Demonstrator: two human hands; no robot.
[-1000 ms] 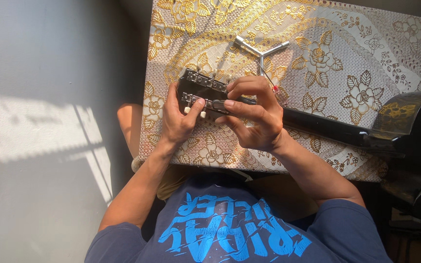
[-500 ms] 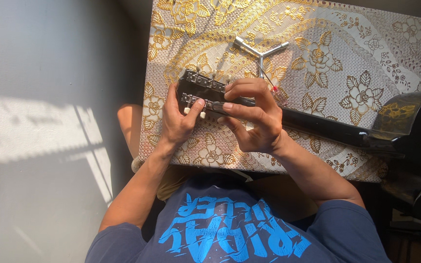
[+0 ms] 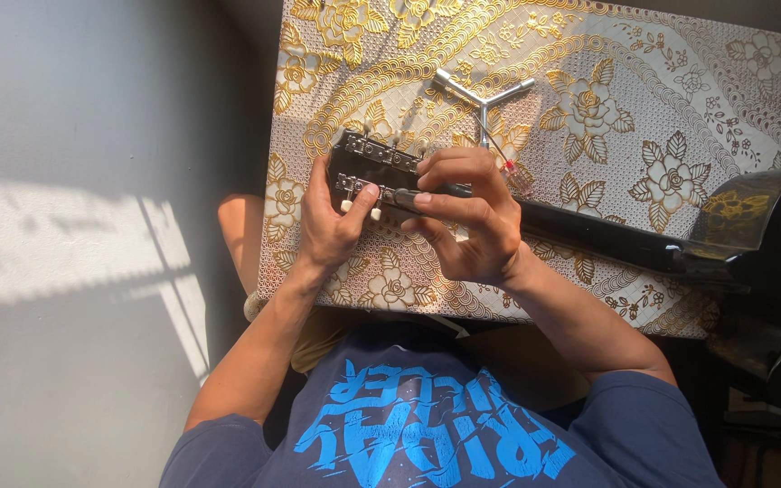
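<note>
1. A black guitar headstock lies on a table covered by a gold floral cloth, near the cloth's left end and just ahead of the person's chest.

2. The guitar's long axis runs left to right across the table: the headstock is at the left, the dark neck passes rightward under the right hand, and the glossy black body hangs off the table's right edge.

3. The left hand cups the near edge of the headstock from below; its thumb lies along the left side and its curled fingers rest by the small white tuning pegs. It is closed loosely around the headstock rather than flat.

4. The right hand sits where the headstock meets the neck, fingers bent and pinched together over a slim dark tool whose tip points left toward the tuning hardware. Whether the tip touches a screw cannot be told.

5. Both hands are on the headstock; the right is the one at the hardware, which lies just left of its fingertips.

6. A silver three-armed wrench lies on the cloth just beyond the hands, untouched, and a small red-handled tool shows beside the right knuckles.
</note>
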